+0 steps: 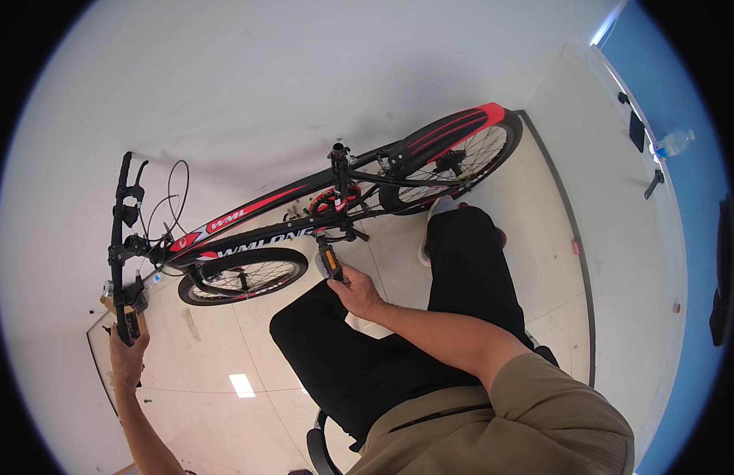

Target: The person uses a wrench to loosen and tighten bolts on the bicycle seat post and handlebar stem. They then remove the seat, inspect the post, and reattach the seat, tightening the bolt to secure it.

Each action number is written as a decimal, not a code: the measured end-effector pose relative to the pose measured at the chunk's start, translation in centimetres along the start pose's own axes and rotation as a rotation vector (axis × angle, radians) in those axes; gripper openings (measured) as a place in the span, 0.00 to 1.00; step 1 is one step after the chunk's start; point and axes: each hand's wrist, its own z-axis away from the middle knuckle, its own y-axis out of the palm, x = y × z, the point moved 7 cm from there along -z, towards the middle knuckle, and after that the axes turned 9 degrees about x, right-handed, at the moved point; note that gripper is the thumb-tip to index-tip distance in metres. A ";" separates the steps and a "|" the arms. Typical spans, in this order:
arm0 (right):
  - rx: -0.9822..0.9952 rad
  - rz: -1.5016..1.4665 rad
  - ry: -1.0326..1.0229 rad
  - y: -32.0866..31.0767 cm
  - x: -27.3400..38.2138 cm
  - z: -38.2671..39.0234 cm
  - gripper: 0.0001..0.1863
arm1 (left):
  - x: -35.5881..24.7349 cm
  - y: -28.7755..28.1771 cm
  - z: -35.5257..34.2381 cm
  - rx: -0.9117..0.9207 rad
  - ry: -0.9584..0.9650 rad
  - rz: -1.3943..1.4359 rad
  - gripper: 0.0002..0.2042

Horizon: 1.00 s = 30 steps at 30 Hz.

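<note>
A black and red bicycle [264,202] stands before me without a saddle, its bare seat post [340,152] pointing up. My left hand [128,355] is closed round the near end of the handlebar [116,229], at the grip. My right hand [357,293] pinches a black pedal [330,260] with an orange reflector, at the near side of the crank; whether the pedal is fixed to the crank arm is hard to make out. The front wheel [244,277] lies nearest my left knee, and the rear wheel [470,162] carries a red and black mudguard [450,134].
The white wall [248,87] runs close behind the bicycle. A cardboard box [137,323] sits on the floor past the handlebar. Loose cables [177,194] curve out in front of the frame. At the right, a plastic bottle [674,143] stands near a blue surface [660,87].
</note>
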 end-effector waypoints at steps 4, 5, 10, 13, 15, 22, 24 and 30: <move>-0.006 -0.001 -0.023 -0.1 0.0 0.0 0.22 | 0.3 -0.1 -0.3 -0.002 0.010 -0.035 0.16; -0.006 0.005 -0.022 -0.1 -0.2 -0.1 0.22 | 0.2 -0.1 -0.3 -0.003 0.019 -0.029 0.16; -0.003 0.010 -0.009 0.0 -0.6 -0.1 0.24 | 0.0 0.0 -0.1 -0.010 0.028 -0.016 0.17; -0.007 0.024 0.013 -0.1 -0.3 0.0 0.24 | -0.2 -0.1 0.1 -0.019 0.026 -0.026 0.16; -0.038 0.028 0.025 -0.4 -0.4 0.0 0.23 | -0.1 -0.1 0.0 -0.006 0.026 -0.024 0.16; -0.072 -0.018 -0.011 -0.4 -0.6 0.0 0.23 | -0.2 -0.1 0.0 0.008 0.031 -0.017 0.16; -0.108 -0.039 -0.015 -0.6 -0.3 0.3 0.22 | -0.2 0.0 0.1 0.000 0.033 -0.008 0.16; -0.310 -0.149 -0.013 -3.0 -0.6 0.6 0.21 | 0.0 -0.1 -0.4 0.014 0.039 0.017 0.17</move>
